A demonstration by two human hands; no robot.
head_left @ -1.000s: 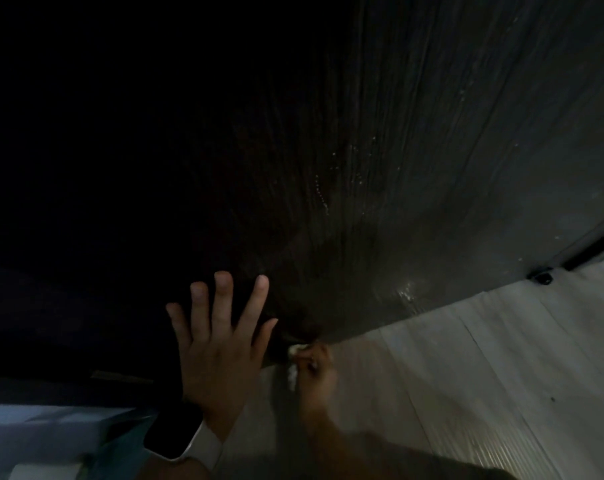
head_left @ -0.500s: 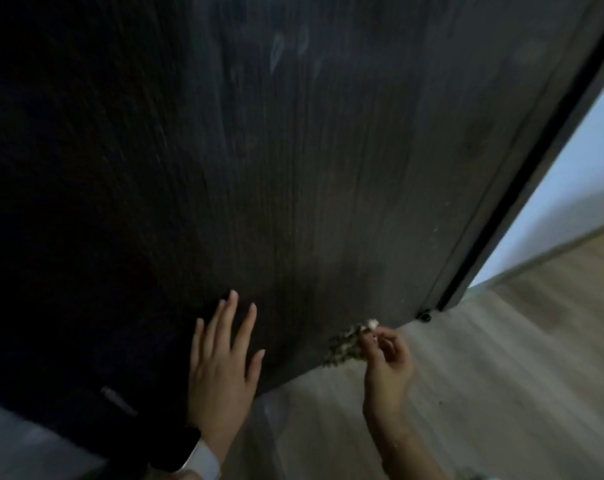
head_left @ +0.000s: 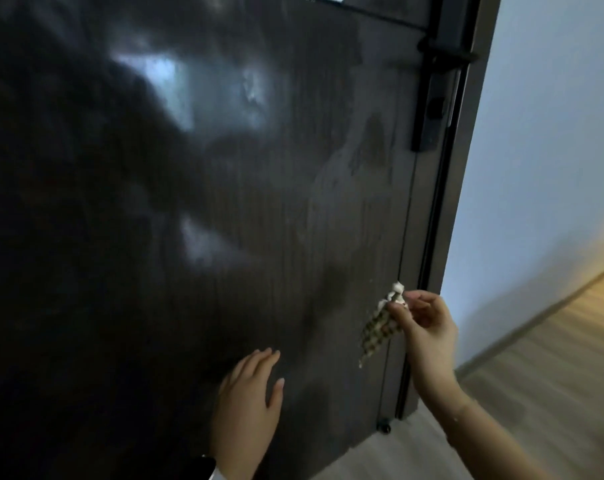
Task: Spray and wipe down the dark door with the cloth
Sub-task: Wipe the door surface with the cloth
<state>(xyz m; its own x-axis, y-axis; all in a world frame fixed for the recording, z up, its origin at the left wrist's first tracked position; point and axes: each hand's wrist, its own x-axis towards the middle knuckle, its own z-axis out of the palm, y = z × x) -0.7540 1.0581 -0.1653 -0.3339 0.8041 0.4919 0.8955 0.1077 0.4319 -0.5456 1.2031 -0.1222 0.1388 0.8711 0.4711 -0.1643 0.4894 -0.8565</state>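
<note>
Since half a second ago the view has tipped upward, bringing the black lock plate (head_left: 432, 109) into sight. The right hand (head_left: 426, 332) has risen, fingers pinching a small checked brown-and-white cloth (head_left: 380, 323) near the tall dark wood-grain door (head_left: 224, 202) edge. The left hand (head_left: 246, 410) lies flat on the smeared, glossy panel, fingers straight

1. The tall dark wood-grain door (head_left: 224, 202) stands upright in front of me and fills most of my view. Its surface is glossy, with pale smeared streaks and hazy patches near its right edge.
2. The small crumpled cloth with a dark-and-pale checked pattern (head_left: 380, 323) hangs bunched from my right-hand fingers (head_left: 402, 311), its whitish top corner sticking up, just beside the door's right edge, low down.
</note>
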